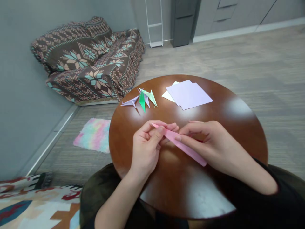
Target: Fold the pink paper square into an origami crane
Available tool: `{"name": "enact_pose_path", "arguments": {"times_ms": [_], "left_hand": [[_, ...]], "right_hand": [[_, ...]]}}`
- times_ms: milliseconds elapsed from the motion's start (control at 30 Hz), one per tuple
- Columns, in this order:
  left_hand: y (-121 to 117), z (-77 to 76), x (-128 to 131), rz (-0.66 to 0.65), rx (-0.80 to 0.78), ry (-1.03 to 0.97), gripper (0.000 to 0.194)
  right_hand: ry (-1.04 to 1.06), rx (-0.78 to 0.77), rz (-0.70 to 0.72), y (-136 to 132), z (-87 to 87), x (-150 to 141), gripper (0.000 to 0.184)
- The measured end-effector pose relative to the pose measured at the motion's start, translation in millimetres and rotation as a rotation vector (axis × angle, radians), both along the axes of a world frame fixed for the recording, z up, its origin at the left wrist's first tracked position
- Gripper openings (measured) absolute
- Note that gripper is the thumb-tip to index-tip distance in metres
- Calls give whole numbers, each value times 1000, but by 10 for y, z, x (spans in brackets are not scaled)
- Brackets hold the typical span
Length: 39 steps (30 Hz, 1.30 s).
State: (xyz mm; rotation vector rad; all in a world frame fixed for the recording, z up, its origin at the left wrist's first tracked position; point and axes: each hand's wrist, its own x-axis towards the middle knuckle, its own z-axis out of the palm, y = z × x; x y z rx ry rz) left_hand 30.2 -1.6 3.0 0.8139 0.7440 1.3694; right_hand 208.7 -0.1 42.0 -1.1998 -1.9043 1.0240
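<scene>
Both hands hold one long, narrow folded piece of pink paper [188, 149] just above the round brown table [233, 127]. My left hand [147, 146] pinches its upper left end between thumb and fingers. My right hand [209, 143] is closed over its middle, index finger pressed along the fold, and the lower right end sticks out below that hand.
Folded paper shapes in lilac and green [143, 98] lie at the table's far left. A small stack of lilac and white paper squares [190, 94] lies at the far side. A patterned sofa [88, 60] and a pastel rug [94, 133] are on the floor beyond.
</scene>
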Motion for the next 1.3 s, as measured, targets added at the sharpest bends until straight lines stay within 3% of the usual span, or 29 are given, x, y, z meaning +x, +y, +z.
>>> {"name": "enact_pose_path", "arguments": {"times_ms": [267,567,767,900,1300], "left_hand": [[23,29,-3,10,-38,-107,3],[23,14,-11,3,-46,-132,7],[12,-26,-36,-95,-58,80,12],[11,-57,-57,-40,-40,192,10],[-25,-29,-25,99,-2,262,3]], "right_hand": [[-91,48,23,8,-1,15,31],[-132,126,2,-26,-58,12,25],[-112,137,-51,-34,-43,8,26],[-115,103,-49,-31,-19,9,28],[-37,-31,-33,-18,7,39,19]]}}
